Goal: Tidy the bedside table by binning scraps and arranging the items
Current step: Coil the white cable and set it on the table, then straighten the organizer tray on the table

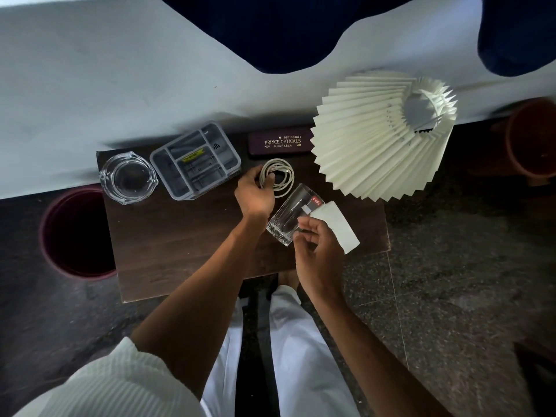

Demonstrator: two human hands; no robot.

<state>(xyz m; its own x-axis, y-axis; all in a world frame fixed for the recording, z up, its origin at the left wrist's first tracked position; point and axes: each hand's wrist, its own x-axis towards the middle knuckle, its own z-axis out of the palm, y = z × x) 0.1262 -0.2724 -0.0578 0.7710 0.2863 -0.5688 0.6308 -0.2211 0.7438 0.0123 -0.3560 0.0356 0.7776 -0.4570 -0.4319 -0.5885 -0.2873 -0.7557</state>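
Observation:
On the dark wooden bedside table (168, 242), my left hand (254, 194) grips a coiled white cable (281, 176) at the table's middle. My right hand (316, 251) holds a clear drinking glass (288, 218) tilted above the table, together with a white paper scrap (340, 227) pinched by the fingers. A grey divided organiser tray (195, 161) and a clear glass ashtray (128, 177) stand at the back left. A dark spectacle case (279, 142) lies at the back edge.
A pleated white lampshade (379, 136) leans over the table's right back corner. A dark red bin (75, 233) stands on the floor at the table's left. A bed with a white sheet (120, 85) runs behind. A brown pot (532, 136) sits far right.

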